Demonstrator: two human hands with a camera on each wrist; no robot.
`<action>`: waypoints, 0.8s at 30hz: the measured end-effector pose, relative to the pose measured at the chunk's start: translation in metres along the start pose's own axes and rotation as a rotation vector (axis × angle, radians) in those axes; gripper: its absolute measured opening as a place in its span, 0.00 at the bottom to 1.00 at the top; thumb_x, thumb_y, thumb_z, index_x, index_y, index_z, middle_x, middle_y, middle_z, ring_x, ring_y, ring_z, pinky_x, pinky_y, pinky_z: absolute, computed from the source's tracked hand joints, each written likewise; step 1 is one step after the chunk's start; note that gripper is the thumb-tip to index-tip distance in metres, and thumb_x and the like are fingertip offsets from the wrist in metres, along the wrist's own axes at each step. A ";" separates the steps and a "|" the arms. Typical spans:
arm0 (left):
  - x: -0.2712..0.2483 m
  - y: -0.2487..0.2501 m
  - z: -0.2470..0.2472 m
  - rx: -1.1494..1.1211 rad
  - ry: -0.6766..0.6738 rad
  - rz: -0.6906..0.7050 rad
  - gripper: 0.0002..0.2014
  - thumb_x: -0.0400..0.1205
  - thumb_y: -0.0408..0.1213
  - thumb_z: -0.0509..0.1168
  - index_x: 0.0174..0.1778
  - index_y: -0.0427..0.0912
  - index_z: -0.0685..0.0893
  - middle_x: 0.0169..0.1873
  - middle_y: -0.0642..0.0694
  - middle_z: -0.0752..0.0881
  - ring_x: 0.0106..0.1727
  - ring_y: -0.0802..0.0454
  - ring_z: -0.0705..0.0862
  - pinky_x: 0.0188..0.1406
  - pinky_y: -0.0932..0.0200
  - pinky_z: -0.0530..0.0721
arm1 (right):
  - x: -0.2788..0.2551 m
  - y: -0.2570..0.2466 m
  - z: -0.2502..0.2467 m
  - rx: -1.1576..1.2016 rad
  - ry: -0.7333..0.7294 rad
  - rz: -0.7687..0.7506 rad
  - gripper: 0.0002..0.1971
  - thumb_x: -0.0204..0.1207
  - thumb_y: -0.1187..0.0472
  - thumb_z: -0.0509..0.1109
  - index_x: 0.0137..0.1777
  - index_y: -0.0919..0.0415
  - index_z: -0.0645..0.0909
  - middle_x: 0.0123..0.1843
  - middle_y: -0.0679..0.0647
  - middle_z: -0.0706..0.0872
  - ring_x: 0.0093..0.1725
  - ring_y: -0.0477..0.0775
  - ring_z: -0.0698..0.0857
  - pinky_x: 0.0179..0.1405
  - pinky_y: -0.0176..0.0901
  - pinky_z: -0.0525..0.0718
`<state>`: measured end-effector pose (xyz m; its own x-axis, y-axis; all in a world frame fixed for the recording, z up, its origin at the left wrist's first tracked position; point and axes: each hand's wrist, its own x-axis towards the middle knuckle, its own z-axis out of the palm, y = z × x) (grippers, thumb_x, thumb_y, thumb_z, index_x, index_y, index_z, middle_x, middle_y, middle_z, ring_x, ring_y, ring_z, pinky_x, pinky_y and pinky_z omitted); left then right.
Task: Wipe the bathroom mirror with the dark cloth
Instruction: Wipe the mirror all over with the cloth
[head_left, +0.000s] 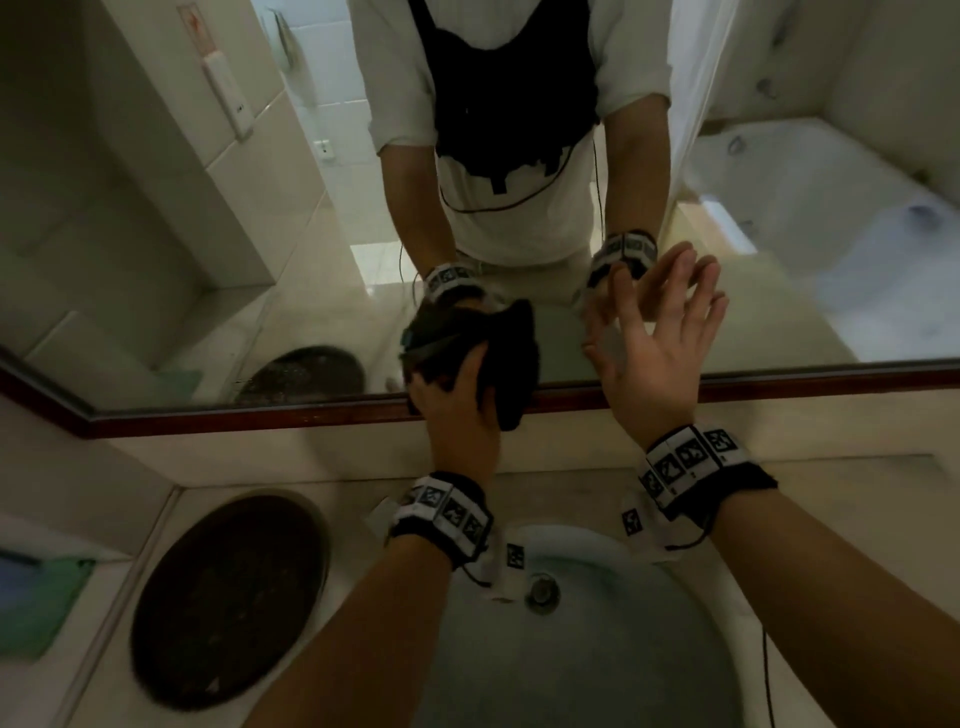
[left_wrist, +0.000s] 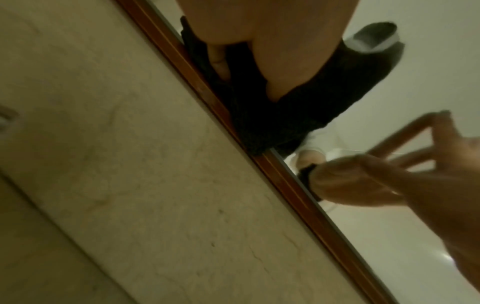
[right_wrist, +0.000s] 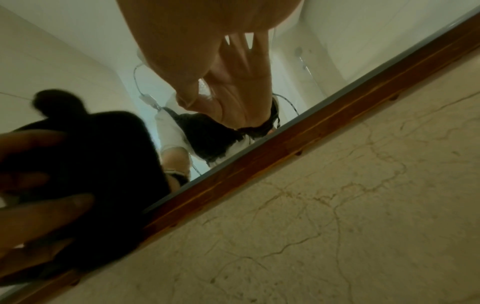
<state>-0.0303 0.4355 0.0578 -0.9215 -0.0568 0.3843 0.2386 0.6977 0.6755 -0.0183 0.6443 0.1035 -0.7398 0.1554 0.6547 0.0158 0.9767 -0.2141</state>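
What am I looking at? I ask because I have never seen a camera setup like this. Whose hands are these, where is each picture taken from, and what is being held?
There is no machine here. These are a person's two bare hands, with patterned bands on the wrists. One picture comes from a camera worn on the head, looking down. The other two come from a camera on each wrist, looking along the fingers.

The person stands at a bathroom sink facing a mirror, so the body you see is a reflection. The left hand grips a dark cloth pressed against the mirror's lower edge, by its wooden frame. The right hand is open and holds nothing, with fingers spread and fingertips at the glass.

On the counter, left of the sink, lie a dark round tray and something green.
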 end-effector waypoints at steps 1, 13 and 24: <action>-0.003 0.010 0.000 -0.018 0.025 0.068 0.27 0.84 0.36 0.65 0.79 0.58 0.69 0.80 0.34 0.56 0.77 0.26 0.64 0.78 0.40 0.66 | 0.000 0.000 -0.001 -0.005 -0.001 0.000 0.43 0.76 0.46 0.74 0.87 0.47 0.54 0.86 0.73 0.45 0.83 0.81 0.43 0.80 0.79 0.45; 0.027 -0.048 -0.045 0.088 0.216 0.055 0.24 0.81 0.34 0.70 0.74 0.41 0.75 0.71 0.35 0.74 0.69 0.40 0.77 0.71 0.37 0.76 | -0.002 0.000 -0.008 -0.042 -0.042 0.000 0.43 0.77 0.43 0.71 0.87 0.46 0.52 0.87 0.69 0.41 0.84 0.77 0.40 0.81 0.76 0.44; 0.036 -0.082 -0.090 0.029 0.332 0.108 0.32 0.77 0.39 0.75 0.75 0.44 0.69 0.71 0.22 0.65 0.68 0.30 0.73 0.72 0.52 0.70 | -0.003 0.000 -0.006 0.018 0.012 -0.014 0.37 0.81 0.47 0.68 0.87 0.47 0.55 0.86 0.70 0.44 0.84 0.70 0.37 0.81 0.75 0.43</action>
<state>-0.0557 0.3119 0.0731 -0.7402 -0.2074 0.6396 0.3162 0.7321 0.6034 -0.0118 0.6453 0.1061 -0.7315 0.1440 0.6665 -0.0068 0.9759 -0.2183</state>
